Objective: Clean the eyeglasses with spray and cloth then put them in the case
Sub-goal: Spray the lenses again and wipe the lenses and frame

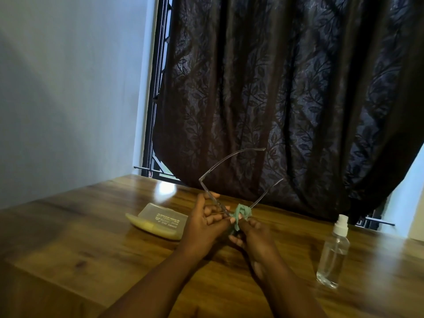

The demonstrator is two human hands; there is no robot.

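At frame centre, the left hand (pixel 202 222) is gripping clear glasses (pixel 231 177) while the right hand (pixel 254 237) is pinching a green cloth (pixel 243 213) on them.

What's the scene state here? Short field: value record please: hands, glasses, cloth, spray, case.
left hand: holds the eyeglasses by the frame front
right hand: pinches the green cloth against one lens
eyeglasses: clear frame, raised above the table, temples unfolded and pointing up and away
green cloth: bunched around the lens
spray bottle: upright on the wooden table, to the right of the hands, untouched
glasses case: on the table left of the hands; open or closed unclear
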